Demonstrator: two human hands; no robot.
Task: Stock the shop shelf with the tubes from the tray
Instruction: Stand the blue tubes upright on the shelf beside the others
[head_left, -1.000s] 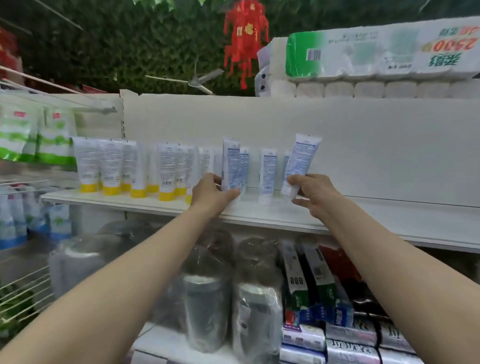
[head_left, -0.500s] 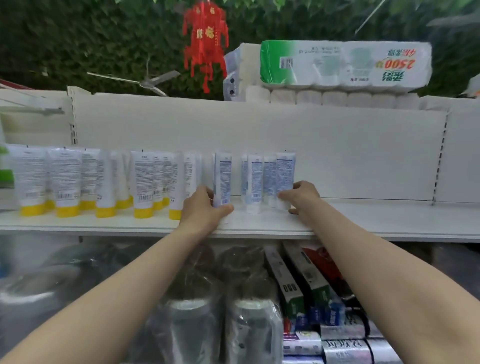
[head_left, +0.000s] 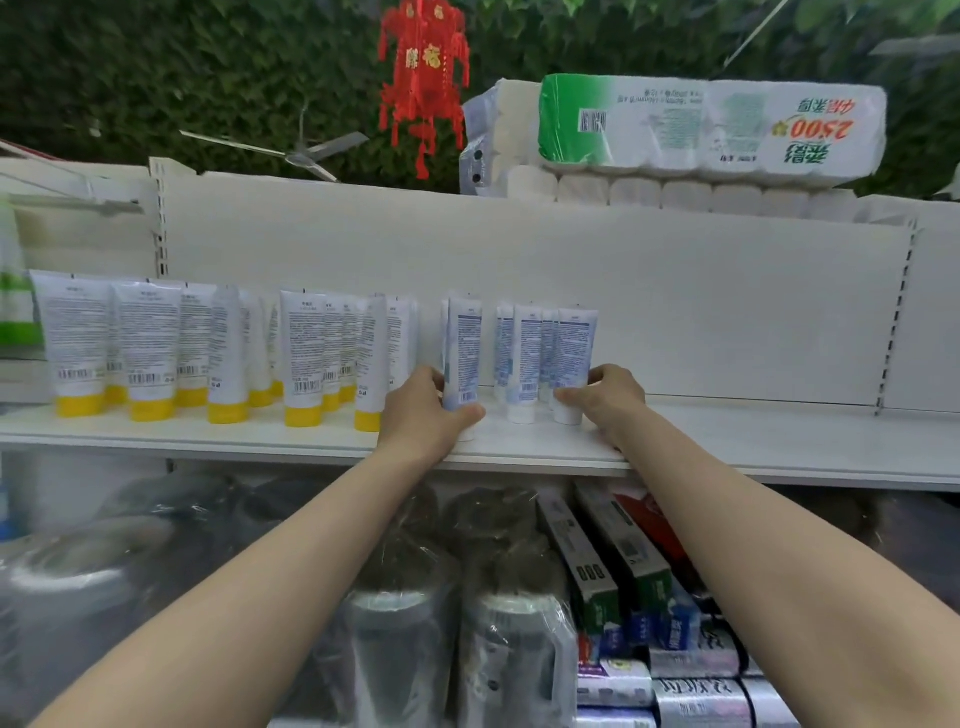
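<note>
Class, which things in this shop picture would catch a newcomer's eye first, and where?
At the middle of the white shelf, the left hand grips a blue-printed tube and the right hand pinches the rightmost tube. Yellow-capped tubes stand in rows to their left; a red lantern hangs above.

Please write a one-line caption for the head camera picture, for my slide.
Left hand holds the left tube, right hand the right tube, both upright on the shelf beside yellow-capped tubes.
</note>
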